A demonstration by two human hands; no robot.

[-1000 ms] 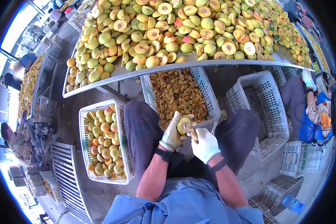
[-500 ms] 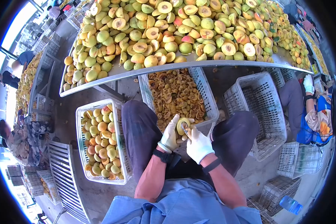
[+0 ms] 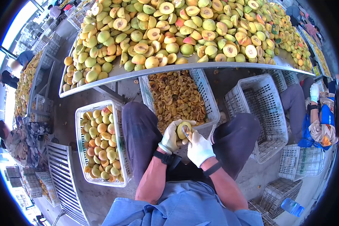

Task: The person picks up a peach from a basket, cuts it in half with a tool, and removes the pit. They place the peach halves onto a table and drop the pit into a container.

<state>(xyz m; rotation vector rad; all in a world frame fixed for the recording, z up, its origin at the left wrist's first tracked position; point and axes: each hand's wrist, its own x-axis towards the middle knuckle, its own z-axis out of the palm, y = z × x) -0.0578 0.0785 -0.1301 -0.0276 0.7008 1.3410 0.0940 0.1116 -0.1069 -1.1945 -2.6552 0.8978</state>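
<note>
My left hand [image 3: 170,138], in a white glove, holds a halved yellow-green fruit [image 3: 182,128] with its cut face up. In my right hand [image 3: 199,150], also gloved, is a small tool [image 3: 187,132] whose metal tip touches the cut face. Both hands are between my knees, just in front of a white crate [image 3: 213,109] with brown and orange pieces in it. Left of my leg stands another white crate [image 3: 126,158] full of yellow-orange fruit halves. Beyond, a metal table [image 3: 147,70] bears a large heap of fruit [image 3: 169,30], many cut in half.
An empty white crate [image 3: 280,113] stands right of my knee. Beyond it sits a co-worker [image 3: 322,124] with a gloved hand raised. Another person [image 3: 19,139] is at the far left, near a slatted metal rack [image 3: 62,177]. Stacked crates [image 3: 301,160] and a plastic bottle [image 3: 292,207] lie at the lower right.
The view has shifted slightly. My hands stay together around the fruit, with the tool still at its cut face. At the right, the co-worker's gloved hand appears slightly lower.
</note>
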